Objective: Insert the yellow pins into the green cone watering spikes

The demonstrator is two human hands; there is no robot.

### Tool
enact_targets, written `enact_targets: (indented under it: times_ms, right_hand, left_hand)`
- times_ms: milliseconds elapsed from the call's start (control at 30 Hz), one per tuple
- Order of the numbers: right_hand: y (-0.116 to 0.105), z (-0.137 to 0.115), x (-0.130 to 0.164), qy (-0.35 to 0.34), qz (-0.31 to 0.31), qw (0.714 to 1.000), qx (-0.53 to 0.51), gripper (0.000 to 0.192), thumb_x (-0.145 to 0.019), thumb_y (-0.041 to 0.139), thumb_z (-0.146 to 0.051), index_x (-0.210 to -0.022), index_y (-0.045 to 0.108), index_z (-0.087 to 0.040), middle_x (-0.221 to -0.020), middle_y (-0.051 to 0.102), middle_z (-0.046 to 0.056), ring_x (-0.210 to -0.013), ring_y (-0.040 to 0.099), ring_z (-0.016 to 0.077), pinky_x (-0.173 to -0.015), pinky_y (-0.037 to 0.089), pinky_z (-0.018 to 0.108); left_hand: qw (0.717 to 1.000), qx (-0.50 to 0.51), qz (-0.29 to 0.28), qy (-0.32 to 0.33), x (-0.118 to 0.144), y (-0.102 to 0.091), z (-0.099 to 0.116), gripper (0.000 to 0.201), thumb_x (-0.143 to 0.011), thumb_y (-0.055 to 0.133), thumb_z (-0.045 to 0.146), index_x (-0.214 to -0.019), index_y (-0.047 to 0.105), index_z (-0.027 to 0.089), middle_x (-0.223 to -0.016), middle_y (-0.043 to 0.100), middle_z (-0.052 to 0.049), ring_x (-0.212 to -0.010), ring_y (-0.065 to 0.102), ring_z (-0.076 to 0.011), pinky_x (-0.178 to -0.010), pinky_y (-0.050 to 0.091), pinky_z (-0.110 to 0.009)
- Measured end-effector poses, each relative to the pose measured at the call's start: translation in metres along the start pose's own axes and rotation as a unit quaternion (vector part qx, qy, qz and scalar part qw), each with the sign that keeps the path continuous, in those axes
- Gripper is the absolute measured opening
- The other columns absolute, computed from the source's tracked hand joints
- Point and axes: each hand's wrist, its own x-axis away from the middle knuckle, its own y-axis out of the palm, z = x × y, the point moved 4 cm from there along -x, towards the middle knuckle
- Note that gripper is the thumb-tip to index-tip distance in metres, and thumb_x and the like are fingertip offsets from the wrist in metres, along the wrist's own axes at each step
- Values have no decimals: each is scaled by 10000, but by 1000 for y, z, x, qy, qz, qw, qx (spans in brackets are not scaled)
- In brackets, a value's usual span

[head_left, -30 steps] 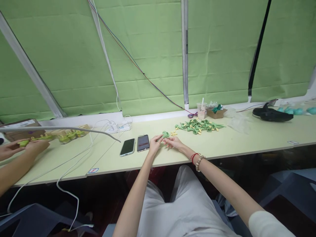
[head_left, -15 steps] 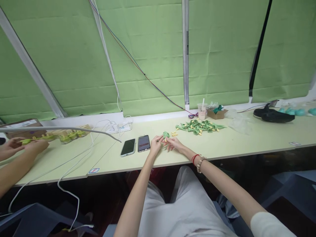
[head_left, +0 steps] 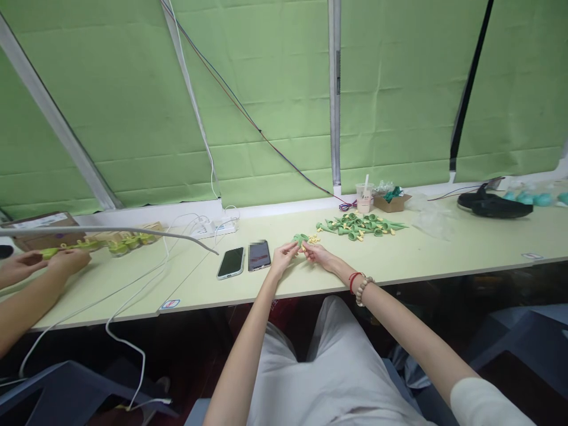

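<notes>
My left hand (head_left: 282,258) pinches a small green cone-shaped plastic part (head_left: 299,239) above the pale green table (head_left: 399,260). My right hand (head_left: 318,254), with a red string and bead bracelet at the wrist, meets it from the right and holds a tiny yellow piece (head_left: 304,248) at its fingertips. A few loose yellow pieces (head_left: 314,239) lie just beyond my fingers. Farther back sits a pile of green parts with yellow inserts (head_left: 360,225).
Two phones (head_left: 231,262) (head_left: 258,255) lie left of my hands. A power strip (head_left: 215,226) and white cables trail left. A drink cup (head_left: 364,197), a small cardboard box (head_left: 390,202) and a black headset (head_left: 494,205) stand at the back. Another person's hands (head_left: 42,262) hold green parts at far left.
My hands have shifted slightly back and right, staying together on the green part. My right hand's fingertips now hold a yellow piece. The other person's hands barely moved.
</notes>
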Motion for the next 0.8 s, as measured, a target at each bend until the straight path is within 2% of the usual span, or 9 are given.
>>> enact_targets:
  times_ms: [100, 233, 333, 467, 633, 733, 800]
  right_hand:
    - [1, -2, 1, -7, 14, 1000, 18, 374, -671, 619, -527, -657, 566, -157, -513, 461, -48, -449, 394, 61, -442, 342, 191]
    - [5, -3, 1, -22, 55, 997, 57, 238, -654, 651, -382, -671, 550, -168, -520, 472, -55, -436, 400, 63, -424, 322, 198]
    - [5, 0, 1, -34, 109, 989, 97, 178, -679, 602, -303, -619, 485, -183, -485, 444, -69, -409, 408, 65, -419, 320, 202]
    - [2, 3, 3, -60, 190, 966, 166, 197, -669, 568, -256, -569, 406, -205, -432, 417, -79, -392, 419, 83, -433, 328, 217]
    - [-4, 0, 7, -102, 266, 929, 237, 154, -618, 580, -210, -556, 440, -204, -458, 431, -61, -481, 449, 115, -493, 327, 232]
    - [-4, -2, 8, -137, 279, 914, 261, 158, -616, 615, -234, -556, 474, -198, -499, 460, -44, -509, 470, 119, -503, 346, 230]
    - [-3, 1, 6, -123, 254, 931, 232, 183, -630, 650, -317, -611, 524, -187, -537, 509, -32, -461, 475, 106, -456, 355, 226]
  left_hand:
    - [1000, 10, -4, -28, 1, 2, -1, 463, -588, 721, 419, -955, 700, 137, -911, 702, -107, -676, 604, -146, -661, 487, -287]
    - [999, 4, -2, -40, 2, 2, 1, 427, -585, 734, 364, -938, 706, 125, -851, 711, -99, -729, 623, -178, -722, 493, -319]
    - [1000, -14, 11, -20, 1, 1, 2, 359, -617, 716, 322, -918, 712, 125, -894, 707, -107, -820, 636, -214, -780, 490, -351]
    - [996, -78, 36, 38, 0, 2, 5, 240, -674, 663, 256, -876, 720, 138, -928, 702, -107, -882, 632, -235, -809, 477, -370]
    - [990, -112, 54, 65, 0, 6, 7, 186, -688, 637, 203, -847, 723, 158, -891, 707, -94, -799, 625, -212, -736, 471, -337]
    - [987, -127, 64, 78, 1, 5, 8, 165, -699, 628, 201, -830, 724, 169, -843, 709, -75, -791, 611, -197, -739, 457, -321]
    - [984, -134, 76, 85, 2, 2, 10, 158, -717, 612, 202, -826, 723, 173, -829, 706, -68, -798, 604, -188, -750, 449, -313]
